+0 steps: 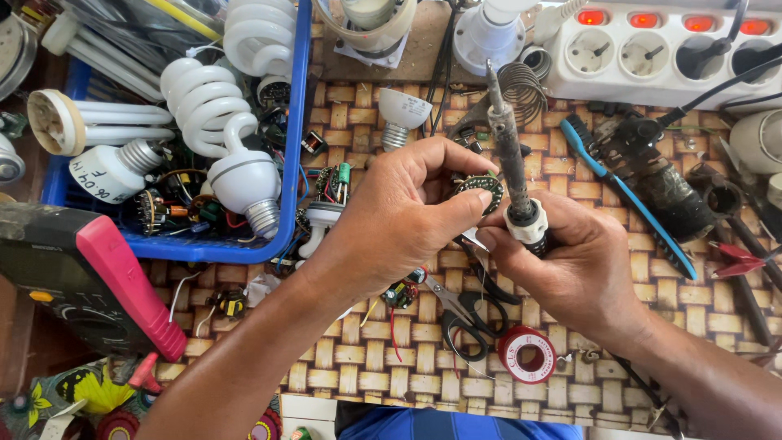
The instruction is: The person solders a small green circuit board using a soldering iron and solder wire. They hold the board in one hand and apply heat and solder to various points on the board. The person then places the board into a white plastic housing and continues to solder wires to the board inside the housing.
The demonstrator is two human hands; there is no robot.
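A round LED circuit board [479, 192] sits pinched in the left hand [399, 220], just beside the soldering iron [511, 163] gripped by the right hand [578, 269], above a woven-mat surface [391, 358] crowded with a blue bin [298, 155] of bulbs, scissors [460, 314] and a solder spool [528, 354].

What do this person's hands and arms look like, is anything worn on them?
Both are bare: the left hand and right hand have no gloves, rings or watch in view, and no sleeves show on either forearm. A strip of blue clothing shows at the bottom edge.
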